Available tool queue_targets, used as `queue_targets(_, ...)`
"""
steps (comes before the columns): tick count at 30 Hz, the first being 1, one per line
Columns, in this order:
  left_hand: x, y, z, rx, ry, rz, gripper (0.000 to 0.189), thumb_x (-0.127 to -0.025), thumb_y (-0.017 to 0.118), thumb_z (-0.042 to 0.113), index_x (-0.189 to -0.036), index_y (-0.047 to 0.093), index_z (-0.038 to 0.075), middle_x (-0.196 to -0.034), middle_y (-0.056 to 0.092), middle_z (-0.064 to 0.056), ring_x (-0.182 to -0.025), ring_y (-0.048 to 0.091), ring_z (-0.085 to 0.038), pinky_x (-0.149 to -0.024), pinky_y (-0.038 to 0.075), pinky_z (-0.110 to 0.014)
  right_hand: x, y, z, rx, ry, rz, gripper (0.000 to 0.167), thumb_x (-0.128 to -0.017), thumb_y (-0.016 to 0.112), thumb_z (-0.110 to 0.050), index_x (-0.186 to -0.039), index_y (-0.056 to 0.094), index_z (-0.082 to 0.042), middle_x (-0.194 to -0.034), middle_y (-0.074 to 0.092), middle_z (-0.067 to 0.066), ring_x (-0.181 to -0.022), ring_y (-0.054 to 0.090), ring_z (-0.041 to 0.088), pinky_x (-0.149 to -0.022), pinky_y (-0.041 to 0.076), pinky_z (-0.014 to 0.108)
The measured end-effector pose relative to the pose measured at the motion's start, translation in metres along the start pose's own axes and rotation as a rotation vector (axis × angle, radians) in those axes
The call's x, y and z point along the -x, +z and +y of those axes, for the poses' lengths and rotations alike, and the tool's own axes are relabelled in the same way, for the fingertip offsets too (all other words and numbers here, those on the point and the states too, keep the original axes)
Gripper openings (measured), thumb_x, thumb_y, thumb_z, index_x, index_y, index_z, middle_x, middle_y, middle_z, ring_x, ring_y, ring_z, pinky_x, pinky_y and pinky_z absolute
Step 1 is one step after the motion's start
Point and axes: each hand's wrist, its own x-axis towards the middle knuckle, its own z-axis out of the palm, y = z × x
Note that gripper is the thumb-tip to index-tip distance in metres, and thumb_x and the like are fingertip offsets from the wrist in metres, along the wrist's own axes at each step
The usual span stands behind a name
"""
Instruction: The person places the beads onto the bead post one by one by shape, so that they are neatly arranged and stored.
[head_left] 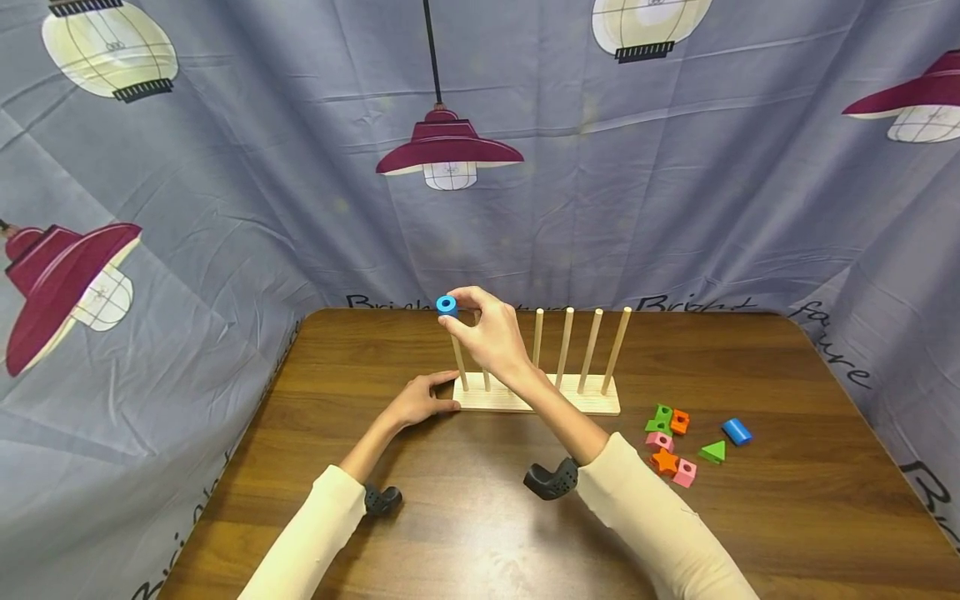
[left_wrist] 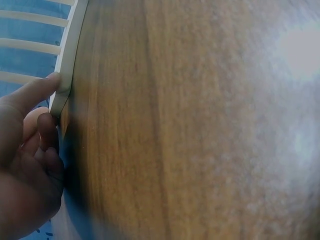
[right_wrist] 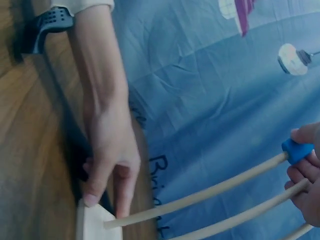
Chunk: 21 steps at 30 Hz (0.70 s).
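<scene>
A pale wooden peg rack [head_left: 483, 402] with several upright dowels stands on the table. My left hand [head_left: 417, 402] holds its left end, thumb on the front edge and fingers behind; the left wrist view shows the thumb on the base [left_wrist: 65, 80]. High over that end, my right hand [head_left: 491, 333] pinches a blue cylinder bead [head_left: 447, 314] with a hole through it. In the right wrist view the blue bead [right_wrist: 297, 151] is at the tip of the end dowel [right_wrist: 210, 190]. The right hand and forearm hide some middle dowels in the head view.
Right of the rack lie loose beads: green ones [head_left: 660, 419], an orange star [head_left: 664, 462], pink blocks [head_left: 685, 473], a green triangle [head_left: 713, 452] and a second blue cylinder [head_left: 737, 432]. A patterned grey-blue curtain [head_left: 525, 242] hangs behind the table.
</scene>
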Motion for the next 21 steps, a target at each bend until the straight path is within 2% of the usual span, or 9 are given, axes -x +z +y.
queue_targets(1, 0.000, 0.000, 0.000, -0.001, 0.003, 0.003, 0.064, -0.086, 0.080, 0.023, -0.144, 0.056, 0.011, -0.113, 0.061, -0.011, -0.052, 0.031, -0.010, -0.057, 0.032, -0.027, 0.002, 0.002, 0.002, 0.008, 0.006, 0.005, 0.029, -0.087, 0.079, -0.015, -0.112, 0.070, -0.006, -0.104, 0.072, 0.006, -0.094, 0.066, 0.019, -0.080, 0.047, 0.035)
queue_targets(4, 0.000, 0.000, 0.000, 0.002, 0.015, -0.004, 0.064, -0.086, 0.080, 0.023, -0.144, 0.056, 0.009, -0.093, 0.060, -0.005, -0.051, 0.031, -0.009, -0.053, 0.030, -0.024, 0.008, 0.009, 0.009, 0.010, 0.036, 0.028, 0.030, -0.087, 0.080, -0.016, -0.112, 0.069, -0.006, -0.104, 0.072, 0.006, -0.090, 0.063, 0.021, -0.082, 0.045, 0.038)
queue_targets(5, 0.000, 0.000, 0.000, 0.006, 0.015, -0.010, 0.065, -0.086, 0.080, 0.023, -0.144, 0.055, 0.009, -0.082, 0.054, -0.004, -0.050, 0.031, -0.009, -0.049, 0.028, -0.024, 0.011, 0.011, 0.011, 0.001, 0.047, 0.039, 0.031, -0.086, 0.080, -0.016, -0.112, 0.068, -0.006, -0.099, 0.071, 0.007, -0.085, 0.061, 0.023, -0.079, 0.045, 0.039)
queue_targets(6, 0.001, 0.000, 0.000, 0.007, 0.017, -0.014, 0.065, -0.086, 0.080, 0.024, -0.144, 0.055, 0.008, -0.073, 0.049, -0.003, -0.049, 0.031, -0.009, -0.048, 0.028, -0.023, 0.014, 0.013, 0.014, -0.012, 0.060, 0.051, 0.031, -0.086, 0.081, -0.016, -0.112, 0.068, -0.006, -0.097, 0.070, 0.007, -0.087, 0.062, 0.023, -0.082, 0.045, 0.039)
queue_targets(10, 0.001, -0.001, 0.001, 0.016, 0.024, -0.020, 0.066, -0.086, 0.080, 0.024, -0.144, 0.054, 0.007, -0.065, 0.039, 0.003, -0.047, 0.030, -0.008, -0.046, 0.026, -0.022, 0.021, 0.020, 0.020, -0.100, 0.086, 0.109, 0.032, -0.085, 0.082, -0.017, -0.111, 0.067, -0.007, -0.099, 0.070, 0.006, -0.097, 0.064, 0.024, -0.088, 0.047, 0.041)
queue_targets(12, 0.001, -0.001, 0.001, 0.017, 0.026, -0.022, 0.066, -0.086, 0.080, 0.025, -0.144, 0.054, 0.007, -0.063, 0.037, 0.004, -0.047, 0.030, -0.008, -0.046, 0.026, -0.022, 0.023, 0.023, 0.023, -0.146, 0.089, 0.131, 0.033, -0.085, 0.082, -0.018, -0.112, 0.066, -0.007, -0.108, 0.070, 0.005, -0.110, 0.063, 0.025, -0.096, 0.046, 0.043)
queue_targets(16, 0.001, 0.000, 0.001, 0.039, 0.024, -0.036, 0.066, -0.086, 0.080, 0.024, -0.144, 0.054, 0.006, -0.054, 0.033, 0.007, -0.045, 0.029, -0.007, -0.044, 0.026, -0.021, 0.027, 0.027, 0.031, -0.201, 0.119, 0.143, 0.034, -0.085, 0.082, -0.018, -0.111, 0.065, -0.006, -0.114, 0.068, 0.007, -0.111, 0.062, 0.026, -0.097, 0.046, 0.045)
queue_targets(21, 0.001, -0.001, 0.002, 0.047, 0.020, -0.045, 0.067, -0.087, 0.079, 0.023, -0.146, 0.052, 0.005, -0.049, 0.032, 0.008, -0.042, 0.030, -0.006, -0.042, 0.026, -0.020, 0.041, 0.038, 0.053, -0.180, 0.171, 0.111, 0.030, -0.084, 0.082, -0.017, -0.108, 0.067, -0.006, -0.109, 0.071, 0.005, -0.110, 0.064, 0.028, -0.096, 0.046, 0.049)
